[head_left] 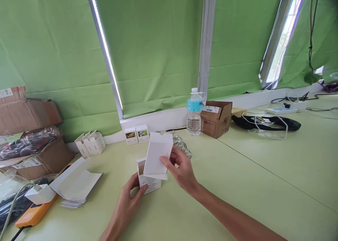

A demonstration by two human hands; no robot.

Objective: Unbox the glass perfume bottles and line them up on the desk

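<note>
A small white box [151, 184] with printed text on its side stands open at the top, and my left hand [130, 195] grips its lower left part, thumb on the front. My right hand [182, 167] pinches a blank white folded card piece [158, 153] with a notch in its upper edge. This piece is tilted and overlaps the box's upper right part from the camera's view; whether they touch is unclear. Just behind my right hand lie shiny, clear-wrapped items [179, 141], partly hidden.
Two small picture boxes [137, 134], a water bottle [194, 114] and a brown carton [215, 119] stand along the wall. White boxes [91, 144], stacked white sheets [79, 183] and an orange device [37, 211] are at left. Black headgear [266, 123] with cables lies right.
</note>
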